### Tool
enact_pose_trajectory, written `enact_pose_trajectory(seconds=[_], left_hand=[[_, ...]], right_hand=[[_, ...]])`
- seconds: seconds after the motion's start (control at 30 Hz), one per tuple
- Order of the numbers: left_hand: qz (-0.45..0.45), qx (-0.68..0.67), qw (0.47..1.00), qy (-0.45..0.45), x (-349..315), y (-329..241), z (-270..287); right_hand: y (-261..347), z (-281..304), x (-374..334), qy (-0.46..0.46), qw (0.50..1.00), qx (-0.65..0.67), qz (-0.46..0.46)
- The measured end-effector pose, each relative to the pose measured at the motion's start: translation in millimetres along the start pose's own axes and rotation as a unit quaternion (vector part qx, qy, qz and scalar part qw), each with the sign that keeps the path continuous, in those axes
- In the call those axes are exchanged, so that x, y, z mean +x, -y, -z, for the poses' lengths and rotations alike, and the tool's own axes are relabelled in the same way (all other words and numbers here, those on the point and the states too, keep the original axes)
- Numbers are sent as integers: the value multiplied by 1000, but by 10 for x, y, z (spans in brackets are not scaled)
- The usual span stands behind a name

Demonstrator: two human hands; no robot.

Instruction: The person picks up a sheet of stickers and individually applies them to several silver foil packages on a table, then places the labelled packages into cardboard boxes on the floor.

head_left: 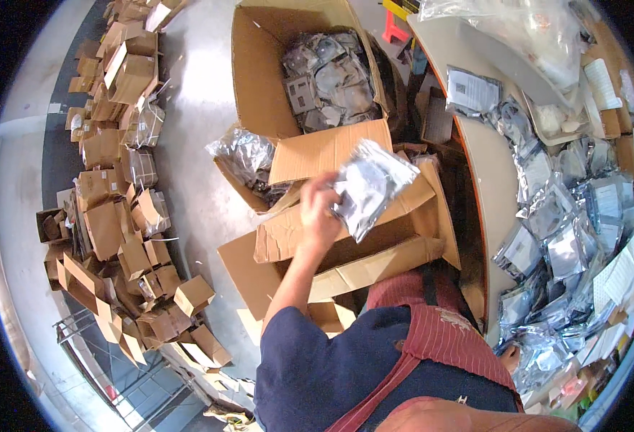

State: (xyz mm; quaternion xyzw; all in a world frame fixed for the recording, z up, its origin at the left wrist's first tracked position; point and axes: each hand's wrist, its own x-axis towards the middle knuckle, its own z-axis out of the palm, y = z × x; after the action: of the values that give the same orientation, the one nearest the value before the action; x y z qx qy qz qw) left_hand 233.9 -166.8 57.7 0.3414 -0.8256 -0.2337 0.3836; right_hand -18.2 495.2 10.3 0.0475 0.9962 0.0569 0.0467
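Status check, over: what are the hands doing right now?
Left hand grips a silvery plastic pouch above the open cardboard box. Right hand barely visible at the pouch-covered table. Nothing blocking.

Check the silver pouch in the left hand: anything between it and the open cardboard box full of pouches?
Nothing visible blocks it. The left hand holds the silver pouch up over a lower box's flaps. The open cardboard box of pouches lies just beyond, top uncovered. Its near flap folds outward between them, lying low.
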Motion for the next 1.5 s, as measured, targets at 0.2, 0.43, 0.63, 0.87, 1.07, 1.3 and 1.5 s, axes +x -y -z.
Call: enact_pose_trajectory(seconds=[0.2,0.43,0.63,0.87,1.07,1.3,1.5], left_hand=[[48,-77,948,306,-920,-160,-542],[138,-17,857,496,-1264,-48,-853],[199,-81,802,557,-1229,-467,-735],[122,-113,868,467,-2023,-797,-790],[125,-82,902,405,-2077,-867,-773],[124,-44,919,370,-2092,-1055,-731],[40,58,927,368,-2426,-1237,-824]], right_hand=[[143,92,-87,-10,1000,2,7],[28,-10,-73,-29,999,0,34],[184,132,-137,-25,1000,12,-4],[121,119,-102,-7,1000,23,-10],[-100,-14,0,37,999,35,2],[159,126,-197,-57,989,95,96],[214,191,-259,-41,986,118,110]])
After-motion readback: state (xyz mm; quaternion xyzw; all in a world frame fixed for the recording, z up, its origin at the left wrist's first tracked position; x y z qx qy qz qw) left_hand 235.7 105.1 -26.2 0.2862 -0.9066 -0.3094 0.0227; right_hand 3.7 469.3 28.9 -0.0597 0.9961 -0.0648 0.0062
